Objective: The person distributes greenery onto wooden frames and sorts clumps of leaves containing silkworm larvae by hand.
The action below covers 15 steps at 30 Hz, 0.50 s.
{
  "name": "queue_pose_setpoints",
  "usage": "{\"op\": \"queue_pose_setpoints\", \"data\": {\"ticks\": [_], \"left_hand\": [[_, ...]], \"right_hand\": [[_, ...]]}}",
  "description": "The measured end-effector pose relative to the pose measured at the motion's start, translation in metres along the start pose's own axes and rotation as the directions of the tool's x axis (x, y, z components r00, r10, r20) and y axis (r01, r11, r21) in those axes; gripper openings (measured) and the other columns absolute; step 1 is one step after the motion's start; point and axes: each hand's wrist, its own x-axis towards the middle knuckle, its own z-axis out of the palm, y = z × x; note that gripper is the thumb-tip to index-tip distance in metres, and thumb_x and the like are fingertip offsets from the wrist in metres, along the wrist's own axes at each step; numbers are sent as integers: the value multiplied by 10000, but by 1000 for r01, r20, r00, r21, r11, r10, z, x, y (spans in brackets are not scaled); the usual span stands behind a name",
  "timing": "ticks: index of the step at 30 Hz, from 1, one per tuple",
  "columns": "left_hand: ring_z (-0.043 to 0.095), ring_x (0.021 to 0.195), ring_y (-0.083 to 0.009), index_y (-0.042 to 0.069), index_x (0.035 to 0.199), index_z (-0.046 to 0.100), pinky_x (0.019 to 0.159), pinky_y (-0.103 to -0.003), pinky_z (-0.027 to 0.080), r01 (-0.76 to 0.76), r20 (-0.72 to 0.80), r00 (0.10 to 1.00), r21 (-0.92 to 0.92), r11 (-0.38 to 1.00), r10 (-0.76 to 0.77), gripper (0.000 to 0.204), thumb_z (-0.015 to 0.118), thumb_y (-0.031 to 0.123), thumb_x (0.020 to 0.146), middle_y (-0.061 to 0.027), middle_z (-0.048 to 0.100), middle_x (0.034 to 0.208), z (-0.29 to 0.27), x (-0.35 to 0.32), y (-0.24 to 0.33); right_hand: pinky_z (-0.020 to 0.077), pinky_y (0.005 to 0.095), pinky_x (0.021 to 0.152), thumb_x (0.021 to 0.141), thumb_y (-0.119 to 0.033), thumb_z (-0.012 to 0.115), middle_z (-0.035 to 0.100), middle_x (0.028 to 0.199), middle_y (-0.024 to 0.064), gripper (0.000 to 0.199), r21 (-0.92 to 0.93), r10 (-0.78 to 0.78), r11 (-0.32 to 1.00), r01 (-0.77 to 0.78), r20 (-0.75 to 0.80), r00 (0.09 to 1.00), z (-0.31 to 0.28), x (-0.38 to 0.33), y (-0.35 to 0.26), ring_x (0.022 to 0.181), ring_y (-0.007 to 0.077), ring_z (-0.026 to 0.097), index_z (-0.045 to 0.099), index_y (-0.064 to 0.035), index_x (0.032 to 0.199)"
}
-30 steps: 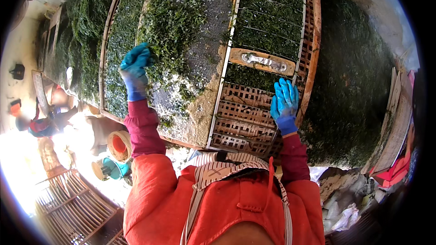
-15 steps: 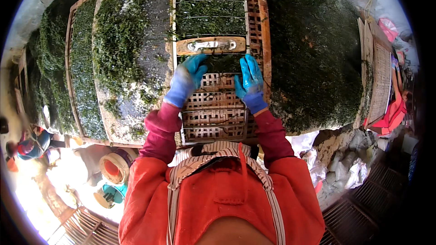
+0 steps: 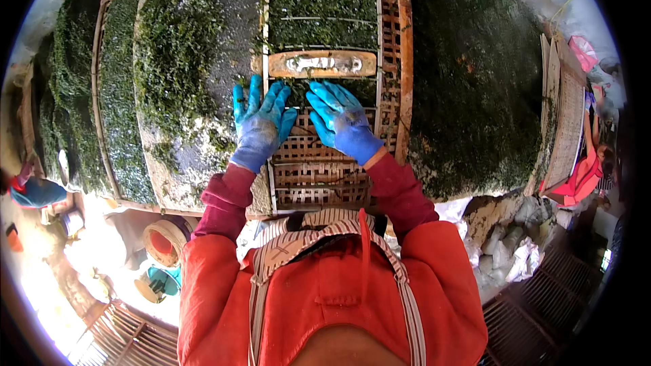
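The strip of greens point(image 3: 298, 95) lies just nearside of the wooden block point(image 3: 278, 64), which bars the way beyond. Nearside of the block too, left hand point(image 3: 260, 122) and right hand point(image 3: 341, 116) are open, fingers spread, gripping nothing, laid flat probably to press evenly. Loose greens point(image 3: 180, 37) heap left of the block; bare lattice point(image 3: 320, 173) shows nearer the wearer than it.

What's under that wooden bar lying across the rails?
Green leafy bits show along both long edges of the wooden bar. The bar covers whatever is right beneath it, so I can't tell if they carry on underneath.
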Motion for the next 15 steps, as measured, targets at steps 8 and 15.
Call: {"op": "queue_pose_setpoints", "data": {"ticks": [8, 15], "left_hand": [[449, 1454, -322, 203, 1399, 627, 1225, -521, 269, -69, -543, 839, -146, 987, -21, 438, 648, 236, 963, -38, 599, 1474, -8, -1, -36], [336, 1511, -350, 194, 1297, 700, 1245, -497, 217, -179, -267, 953, -125, 976, 140, 369, 678, 295, 944, -67, 548, 1523, -33, 90, 16]], "right_hand": [[88, 543, 1288, 955, -332, 637, 305, 1675, 87, 522, -312, 121, 941, -134, -62, 991, -50, -36, 11, 1576, 288, 185, 592, -94, 1417], [70, 468, 1305, 1035, -360, 510, 440, 1610, 61, 430, -422, 456, 865, -273, 430, 780, -66, -36, 37, 1574, 277, 198, 624, -156, 1396]]}}
